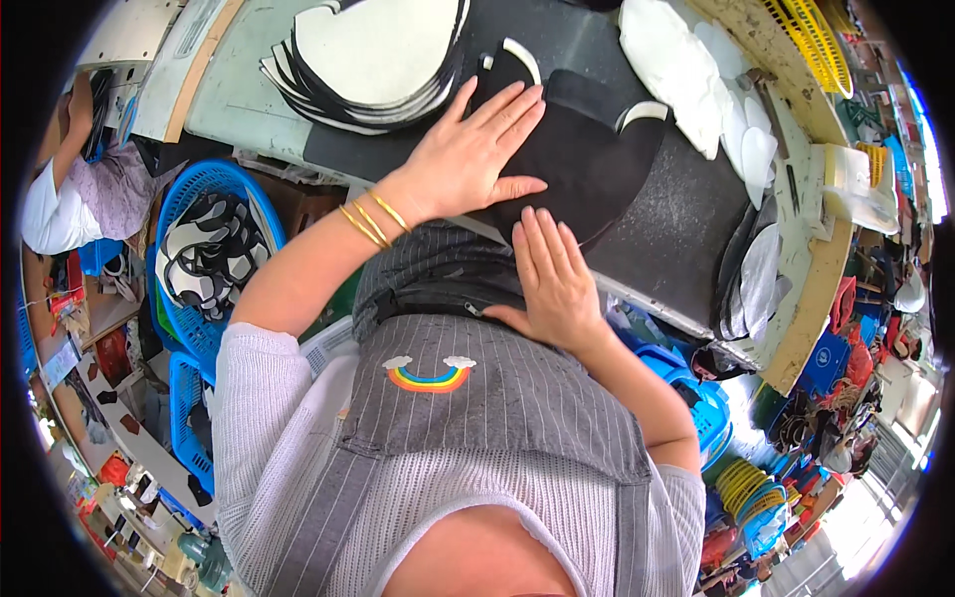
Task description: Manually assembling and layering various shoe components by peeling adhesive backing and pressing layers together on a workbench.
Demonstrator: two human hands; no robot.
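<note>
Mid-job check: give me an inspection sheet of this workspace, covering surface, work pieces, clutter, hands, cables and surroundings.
Surface: dark board, pale speckles right of the hands.
Work pieces: black piece lying under the hands; layered white-and-black stack beyond the left forearm.
Clutter: white pieces at the far right of the board.
Left hand: palm down, fingers spread; contact pressure can't be judged.
Right hand: open, fingertips at the black piece's near edge.
Cables: nothing seen at the hands.
Surroundings: blue basket of black and white pieces at left; another person beyond.
</note>
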